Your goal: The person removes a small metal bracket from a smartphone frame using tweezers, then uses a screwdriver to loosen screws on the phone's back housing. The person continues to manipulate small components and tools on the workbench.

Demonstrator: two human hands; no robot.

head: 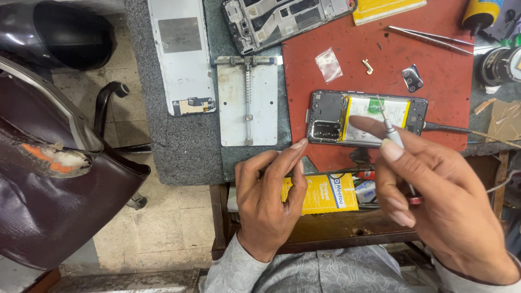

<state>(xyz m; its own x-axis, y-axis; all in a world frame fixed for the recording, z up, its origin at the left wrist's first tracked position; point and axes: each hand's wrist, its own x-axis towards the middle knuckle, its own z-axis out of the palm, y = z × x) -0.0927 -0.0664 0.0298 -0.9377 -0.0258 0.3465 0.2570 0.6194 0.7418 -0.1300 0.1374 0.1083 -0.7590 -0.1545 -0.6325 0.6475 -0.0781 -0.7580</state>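
An opened phone [325,116] with its back cover off lies on a red work mat [434,70], showing a pale battery and a camera block. My right hand [434,201] grips a thin silver screwdriver [392,133] whose tip points down onto the battery area. My left hand [268,198] hovers just below the phone's left end, its fingers curled and its fingertip close to the phone's lower left corner, holding nothing I can see. A cable runs out of the phone's right side.
A metal board holder [248,103] and a white phone back panel [182,54] lie on the grey mat to the left. Another stripped phone frame [282,19], tweezers [434,38], a small camera part [412,78] and a plastic bag [328,64] sit above. A dark chair [54,179] stands left.
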